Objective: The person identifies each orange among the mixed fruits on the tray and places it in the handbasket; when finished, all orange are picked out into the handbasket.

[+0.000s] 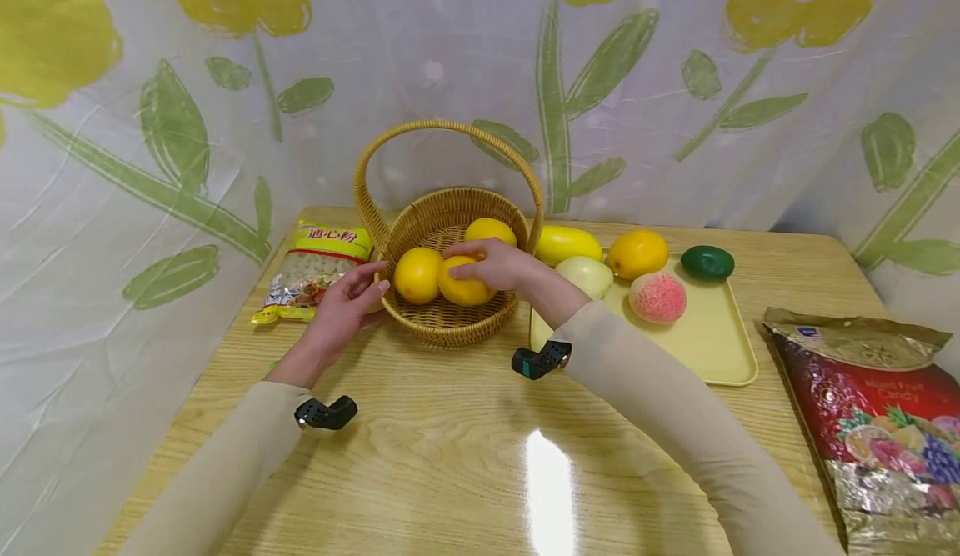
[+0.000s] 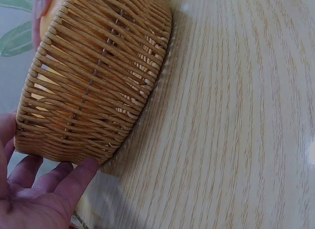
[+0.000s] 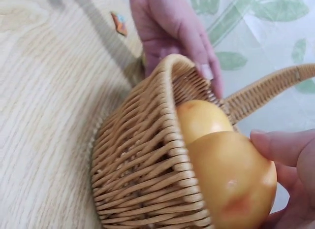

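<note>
A round wicker basket (image 1: 438, 335) with a tall arched handle stands on the table. My left hand (image 1: 343, 310) holds the left side of its rim; in the left wrist view, the fingertips (image 2: 87, 166) rest against the woven wall. Inside the basket, my right hand (image 1: 491, 264) grips an orange (image 1: 463, 288), thumb and fingers on either side of it in the right wrist view. Touching that fruit on the left is another orange (image 1: 417, 276). A third yellow-orange fruit (image 1: 490, 231) lies behind, partly hidden by the right hand.
Right of the basket, a yellow tray (image 1: 712, 343) bears several fruits, among them a peach (image 1: 658, 298) and a dark green fruit (image 1: 707, 263). A pasta bag (image 1: 315, 268) lies left. A large candy bag (image 1: 877, 423) lies at the far right. A curtain (image 1: 450, 64) hangs behind.
</note>
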The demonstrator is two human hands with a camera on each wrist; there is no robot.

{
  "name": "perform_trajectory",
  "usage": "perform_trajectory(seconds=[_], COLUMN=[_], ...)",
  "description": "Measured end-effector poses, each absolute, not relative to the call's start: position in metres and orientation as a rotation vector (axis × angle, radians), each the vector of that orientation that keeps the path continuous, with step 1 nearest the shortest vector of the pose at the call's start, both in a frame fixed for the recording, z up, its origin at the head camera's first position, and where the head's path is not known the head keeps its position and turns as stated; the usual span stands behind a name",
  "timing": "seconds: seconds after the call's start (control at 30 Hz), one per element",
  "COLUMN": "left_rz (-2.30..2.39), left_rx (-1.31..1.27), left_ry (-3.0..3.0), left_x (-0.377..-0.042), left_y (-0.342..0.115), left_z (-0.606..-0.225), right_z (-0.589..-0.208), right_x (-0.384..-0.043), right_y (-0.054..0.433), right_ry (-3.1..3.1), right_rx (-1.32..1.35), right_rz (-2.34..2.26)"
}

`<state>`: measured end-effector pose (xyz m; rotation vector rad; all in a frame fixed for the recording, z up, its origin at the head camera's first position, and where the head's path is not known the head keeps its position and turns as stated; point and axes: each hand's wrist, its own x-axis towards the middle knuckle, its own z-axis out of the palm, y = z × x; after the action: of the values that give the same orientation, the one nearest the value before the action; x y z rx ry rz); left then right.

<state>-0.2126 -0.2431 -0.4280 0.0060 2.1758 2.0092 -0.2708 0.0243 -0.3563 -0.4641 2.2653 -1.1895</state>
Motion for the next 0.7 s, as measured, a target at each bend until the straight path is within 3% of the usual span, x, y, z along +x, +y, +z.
perform_trajectory(seconds=[0.7], left_rz=[2.016], left_rx=[-0.005], left_ry=[2.167], left_x=[-0.213], left_y=[-0.241], left_z=[-0.428], right_z=[-0.365], right_x=[-0.294], right_y=[0.019], right_ry=[2.298], right_rx=[-0.519], right_rz=[-1.155])
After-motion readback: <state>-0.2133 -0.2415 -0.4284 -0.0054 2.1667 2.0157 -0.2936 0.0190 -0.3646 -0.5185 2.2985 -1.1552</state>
